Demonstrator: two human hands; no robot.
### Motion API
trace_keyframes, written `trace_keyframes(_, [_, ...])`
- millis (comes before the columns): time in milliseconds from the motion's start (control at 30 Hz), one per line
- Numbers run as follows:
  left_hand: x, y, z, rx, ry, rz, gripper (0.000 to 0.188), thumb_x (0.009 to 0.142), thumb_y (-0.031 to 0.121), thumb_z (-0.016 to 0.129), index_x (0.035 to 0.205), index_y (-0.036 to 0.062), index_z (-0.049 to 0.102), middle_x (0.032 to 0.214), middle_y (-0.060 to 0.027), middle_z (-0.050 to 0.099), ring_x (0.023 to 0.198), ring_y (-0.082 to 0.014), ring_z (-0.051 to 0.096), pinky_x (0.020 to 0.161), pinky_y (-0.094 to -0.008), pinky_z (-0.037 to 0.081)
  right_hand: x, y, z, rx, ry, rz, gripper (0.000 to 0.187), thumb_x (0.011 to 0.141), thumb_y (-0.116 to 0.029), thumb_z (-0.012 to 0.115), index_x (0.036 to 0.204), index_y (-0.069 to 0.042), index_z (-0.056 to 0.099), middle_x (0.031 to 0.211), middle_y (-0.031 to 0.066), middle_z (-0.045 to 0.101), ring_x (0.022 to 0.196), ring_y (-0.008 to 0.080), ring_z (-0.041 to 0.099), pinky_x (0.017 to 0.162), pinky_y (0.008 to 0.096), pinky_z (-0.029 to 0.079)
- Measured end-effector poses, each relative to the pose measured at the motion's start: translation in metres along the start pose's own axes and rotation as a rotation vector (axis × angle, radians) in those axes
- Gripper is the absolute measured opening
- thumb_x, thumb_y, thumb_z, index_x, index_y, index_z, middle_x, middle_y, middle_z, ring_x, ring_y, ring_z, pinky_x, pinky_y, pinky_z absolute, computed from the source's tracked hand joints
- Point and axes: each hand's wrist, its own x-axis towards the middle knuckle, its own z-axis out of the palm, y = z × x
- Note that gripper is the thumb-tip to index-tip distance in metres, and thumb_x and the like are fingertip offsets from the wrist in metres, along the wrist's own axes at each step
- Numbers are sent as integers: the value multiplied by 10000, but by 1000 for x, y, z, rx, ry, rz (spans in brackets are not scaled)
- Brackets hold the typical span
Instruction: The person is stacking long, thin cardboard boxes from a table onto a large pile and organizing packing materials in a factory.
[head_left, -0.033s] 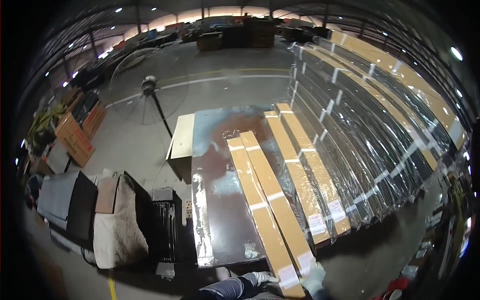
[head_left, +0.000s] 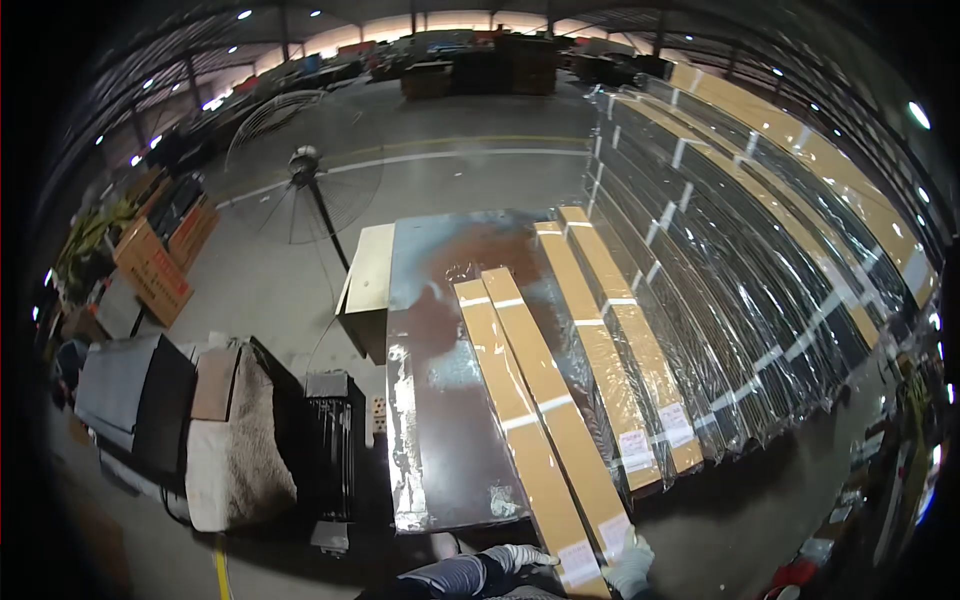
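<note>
Two long, narrow brown cartons [head_left: 545, 470] wrapped in clear film with white bands lie side by side on a worn dark table [head_left: 440, 420]. Their near ends, each with a white label, stick out over the table's front edge. My left hand [head_left: 530, 556], in a pale knit glove, grips the outer edge of the left carton near its end. On the right carton [head_left: 590, 480], my right hand [head_left: 630, 565], gloved too, has its fingers closed over the outer edge beside the label. The undersides of both grips are hidden.
Two more long cartons [head_left: 630, 380] lie to the right, against a large film-wrapped stack of dark long packages [head_left: 730, 290]. A pedestal fan [head_left: 304, 165] stands behind the table. At left are a cloth-covered seat [head_left: 240, 470] and a pale-topped box [head_left: 370, 265].
The whole view has shifted very slightly. My hands stay at the near ends of the two cartons, and nothing is taken hold of or let go.
</note>
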Motion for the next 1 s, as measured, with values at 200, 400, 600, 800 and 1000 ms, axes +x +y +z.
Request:
trace_keyframes(200, [36,7,-27,-915,243,467,626,844,448,749,1335,104,568,1331,-91,601,1209,-272,529,1008,-435,424,30,-31,-2,-51,187,-174,1323,524,-591,845,1506,19,202,1306,232,412,1163,380,435,1021,533,348])
trace_keyframes(400, [-50,41,15,-529,286,339,622,849,447,748,1346,123,563,1303,-72,622,1185,-238,557,1002,-403,429,79,-41,20,-57,128,-134,1342,474,-554,883,1509,-23,216,1254,258,445,1159,404,452,1005,512,380])
trace_keyframes(600, [-12,-39,-37,-1018,322,458,535,869,420,739,1289,130,578,1176,-55,672,1002,-216,646,779,-378,533,46,-53,19,-48,-75,-348,1275,509,-539,870,1507,-37,255,1311,277,389,1223,421,403,1053,518,344])
trace_keyframes(800, [-67,-69,1,-1139,582,631,558,851,420,760,1296,153,555,1167,-67,675,1038,-251,658,846,-461,555,47,-66,20,-208,-138,-524,1323,513,-537,862,1546,-40,201,1343,285,351,1227,422,374,1085,523,284])
trace_keyframes(1000, [-109,-118,-12,-1389,193,481,744,770,584,773,1367,269,461,1203,-81,661,1032,-314,657,838,-538,538,61,-149,-30,-321,-157,-845,1262,529,-501,870,1539,-56,259,1291,272,383,1199,408,378,1060,527,293])
